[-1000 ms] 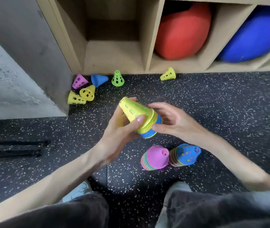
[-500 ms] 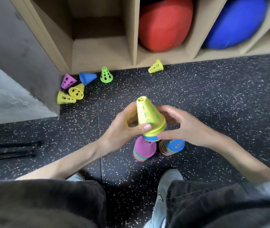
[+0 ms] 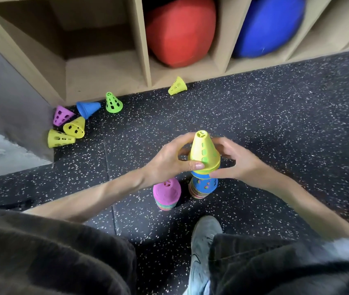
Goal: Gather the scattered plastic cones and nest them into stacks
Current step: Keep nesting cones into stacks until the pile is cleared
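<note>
- Left hand (image 3: 167,160) & right hand (image 3: 236,161) both grip a yellow-topped stack (image 3: 204,155) of nested cones, fingers curled round its lower rim from either side, thumbs at the front.
- Held stack is upright, tip up, w/ blue rims showing at its bottom edge; it sits directly over the blue-topped stack (image 3: 203,186) on the floor (image 3: 275,124). Can't tell if the 2 are touching or just apart.
- Pink-topped stack (image 3: 166,193) stands upright on the floor just left of the blue-topped 1, multicolour rims visible at its base.
- Loose cones still scattered near the shelf unit (image 3: 105,77):
- Purple cone (image 3: 61,116) on its side in the corner by the wall.
- Blue cone (image 3: 88,108) on its side, just right of the purple 1.
- Green cone (image 3: 113,103) upright, beside the blue 1.
- 2 yellow cones, near yellow cone (image 3: 59,138) & mid yellow cone (image 3: 75,127), lying on their sides, touching each other, below the purple 1.
- Far yellow cone (image 3: 177,86) on its side at the shelf's foot, well apart from the rest.
- Shelf compartments: red ball (image 3: 180,30) in the middle 1, blue ball (image 3: 269,24) in the next to the right.
- Person's shoe (image 3: 203,252) on the floor below the stacks; dark trouser legs fill the bottom of view.
</note>
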